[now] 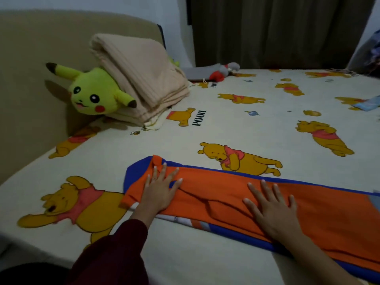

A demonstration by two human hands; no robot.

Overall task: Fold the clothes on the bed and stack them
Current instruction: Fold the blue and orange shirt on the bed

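An orange shirt (222, 194) with blue trim lies folded into a long strip across the near part of the bed (236, 128), running from the middle to the right edge of view. My left hand (158, 190) rests flat on its left end near the collar, fingers spread. My right hand (271, 208) presses flat on the middle of the strip, fingers apart. Neither hand grips the cloth.
A folded beige blanket (139, 79) leans against the headboard at the back left, with a yellow plush toy (94, 93) beside it. A small grey and red toy (224, 72) lies at the far edge. A blue cloth item (368, 104) sits at the right.
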